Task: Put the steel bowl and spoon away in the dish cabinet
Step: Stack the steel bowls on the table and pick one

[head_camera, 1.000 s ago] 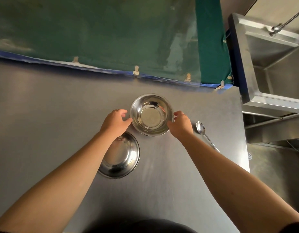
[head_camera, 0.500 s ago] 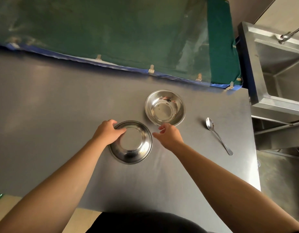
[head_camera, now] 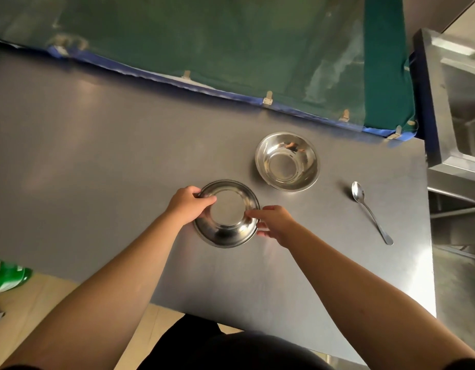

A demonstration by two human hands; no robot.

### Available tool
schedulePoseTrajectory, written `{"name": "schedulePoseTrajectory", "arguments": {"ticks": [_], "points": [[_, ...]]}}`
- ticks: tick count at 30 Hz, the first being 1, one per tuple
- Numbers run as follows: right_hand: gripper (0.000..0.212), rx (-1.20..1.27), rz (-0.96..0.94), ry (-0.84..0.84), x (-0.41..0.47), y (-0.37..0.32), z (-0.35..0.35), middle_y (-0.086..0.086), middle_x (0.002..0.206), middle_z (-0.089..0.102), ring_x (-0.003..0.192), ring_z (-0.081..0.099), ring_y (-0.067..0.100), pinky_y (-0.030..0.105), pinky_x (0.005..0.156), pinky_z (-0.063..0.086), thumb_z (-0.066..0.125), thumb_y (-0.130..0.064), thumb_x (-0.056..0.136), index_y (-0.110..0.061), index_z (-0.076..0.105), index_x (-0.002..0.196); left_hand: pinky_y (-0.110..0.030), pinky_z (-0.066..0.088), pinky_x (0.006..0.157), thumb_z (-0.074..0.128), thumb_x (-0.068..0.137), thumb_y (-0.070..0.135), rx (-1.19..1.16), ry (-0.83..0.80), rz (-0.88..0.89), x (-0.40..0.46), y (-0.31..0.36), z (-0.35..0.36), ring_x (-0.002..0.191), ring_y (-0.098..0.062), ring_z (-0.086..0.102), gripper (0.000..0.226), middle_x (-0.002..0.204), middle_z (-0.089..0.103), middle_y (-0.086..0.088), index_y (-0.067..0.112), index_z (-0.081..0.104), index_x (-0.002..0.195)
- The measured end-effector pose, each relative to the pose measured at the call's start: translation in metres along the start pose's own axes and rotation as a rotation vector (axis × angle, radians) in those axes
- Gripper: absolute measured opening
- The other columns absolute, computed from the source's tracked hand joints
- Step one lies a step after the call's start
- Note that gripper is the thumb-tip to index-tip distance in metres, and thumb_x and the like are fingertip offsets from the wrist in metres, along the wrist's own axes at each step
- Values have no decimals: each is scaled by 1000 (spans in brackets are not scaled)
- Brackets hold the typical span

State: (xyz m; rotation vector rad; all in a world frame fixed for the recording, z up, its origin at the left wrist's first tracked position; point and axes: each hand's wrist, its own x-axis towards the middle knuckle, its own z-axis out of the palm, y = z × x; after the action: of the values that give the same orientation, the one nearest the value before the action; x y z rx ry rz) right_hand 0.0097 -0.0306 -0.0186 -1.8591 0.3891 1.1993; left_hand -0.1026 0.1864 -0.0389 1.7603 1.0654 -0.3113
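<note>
Both hands gripped the upturned steel bowl on the table: left hand clamped on its left rim, right hand on its right, probably to lift it. A second, upright bowl and the spoon lay apart to the right.
</note>
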Motion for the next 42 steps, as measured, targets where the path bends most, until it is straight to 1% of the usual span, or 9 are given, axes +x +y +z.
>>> {"name": "schedulePoseTrajectory", "arguments": {"ticks": [6, 11, 15, 19, 23, 27, 32, 38, 42], "points": [[8, 88, -60, 12, -6, -2, 9, 12, 86, 64, 69, 63, 22, 29, 55, 57, 66, -8, 93, -4, 71, 98, -32, 55, 73, 68, 66, 68, -81, 28, -40, -8, -10, -10, 83, -16, 70, 57, 97, 74, 3, 24, 71, 102], [8, -65, -276, 56, -26, -22, 20, 5, 70, 65, 52, 60, 15, 26, 50, 56, 66, -15, 93, -19, 73, 95, -49, 62, 79, 59, 74, 72, -238, 73, -124, -10, -13, -24, 87, -28, 70, 57, 93, 72, -8, 16, 68, 80], [13, -198, -489, -17, -49, -50, 36, 0, 55, 68, 50, 60, 16, 31, 61, 56, 63, -18, 93, -26, 73, 96, -44, 62, 73, 56, 82, 72, -504, 102, -246, -12, -8, -42, 94, -28, 69, 63, 109, 69, -11, 14, 65, 104], [18, -486, -763, 17, -69, -67, 45, -11, 65, 74, 65, 67, 9, 28, 68, 55, 63, -29, 91, -44, 69, 82, -40, 54, 69, 53, 86, 72, -757, 101, -292, -13, 7, -67, 85, -28, 67, 60, 97, 67, -9, 14, 58, 99], [16, -663, -935, 118, -72, -67, 44, -15, 82, 68, 73, 61, 2, 18, 67, 44, 65, -24, 92, -30, 76, 102, -37, 53, 70, 66, 91, 40, -766, 64, -252, -14, 15, -85, 78, -23, 67, 24, 95, 69, -6, 17, 64, 96], [20, -646, -933, 204, -63, -64, 31, -15, 88, 65, 70, 62, -4, 2, 62, 39, 64, -23, 90, -24, 73, 108, -32, 54, 62, 60, 93, 2, -697, 94, -110, -13, 27, -87, 54, -11, 70, 17, 68, 75, -1, 18, 68, 93], [34, -414, -765, 267, -49, -66, 5, -9, 88, 63, 80, 70, 12, 33, 70, 55, 68, -23, 88, -29, 58, 120, -28, 59, 59, 60, 93, 1, -636, 51, 10, -11, 56, -69, 64, -14, 72, 19, 85, 74, -6, 16, 69, 102], [64, -286, -589, 340, -36, -66, -41, -4, 96, 68, 80, 73, 20, 36, 70, 60, 70, -24, 87, -32, 41, 144, -27, 60, 57, 61, 94, 0, -586, 18, 89, -6, 97, -30, 70, -19, 71, 19, 92, 71, -7, 11, 66, 109], [55, -253, -538, 373, -28, -63, -70, -5, 86, 71, 71, 74, 16, 39, 74, 62, 69, -24, 86, -23, 51, 138, -30, 61, 62, 64, 93, 0, -512, -22, 125, -2, 117, -5, 74, -20, 72, 17, 96, 69, -7, 16, 64, 98]]}}
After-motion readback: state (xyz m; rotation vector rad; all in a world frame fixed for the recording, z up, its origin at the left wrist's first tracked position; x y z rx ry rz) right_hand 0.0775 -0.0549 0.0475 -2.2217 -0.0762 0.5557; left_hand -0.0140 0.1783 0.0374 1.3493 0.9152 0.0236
